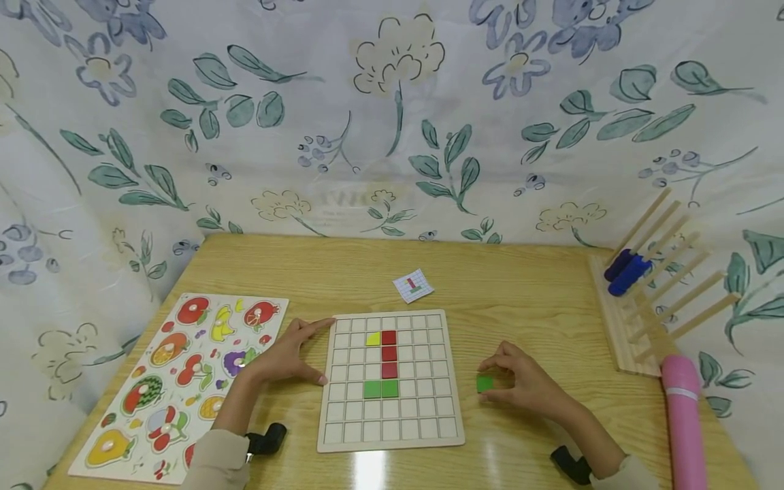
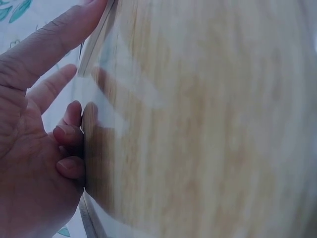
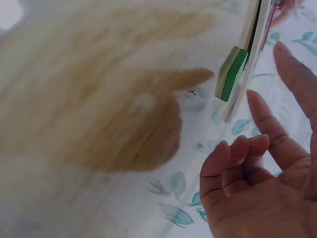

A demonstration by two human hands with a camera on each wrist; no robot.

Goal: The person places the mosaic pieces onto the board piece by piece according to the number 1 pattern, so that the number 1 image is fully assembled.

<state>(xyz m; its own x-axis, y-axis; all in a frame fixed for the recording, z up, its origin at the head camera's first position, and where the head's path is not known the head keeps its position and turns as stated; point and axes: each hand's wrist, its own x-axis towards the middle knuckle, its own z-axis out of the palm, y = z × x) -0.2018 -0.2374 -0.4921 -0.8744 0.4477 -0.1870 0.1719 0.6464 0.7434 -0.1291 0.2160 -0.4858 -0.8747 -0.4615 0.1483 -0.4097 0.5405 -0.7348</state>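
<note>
Both hands rest on the wooden table (image 1: 527,299), on either side of the pale grid board (image 1: 389,429) that lies flat between them with its longer side running away from the person. The left hand (image 1: 283,355) lies against the board's left edge, fingers stretched out and the forefinger reaching up along its top corner, so it seems to be steadying the board and grips nothing. Inside the grid, just right of that hand, three red tiles (image 1: 388,354) stand in a column with a yellow tile (image 1: 373,338) beside the topmost and two green tiles (image 1: 380,389) at the foot. The right hand (image 1: 525,382) sits well clear of the board's right edge, its fingers arched over a loose green tile (image 1: 484,384) lying flat on the table; in the right wrist view the fingers are spread and relaxed, so the tile is touched at most, not pinched. The step in hand looks like picking up this tile, square and with no real long axis. The next move would call for closing thumb and forefinger on its edges, lifting, and carrying it left to a free cell, probably as the small pattern card (image 1: 413,285) beyond the board shows.
</note>
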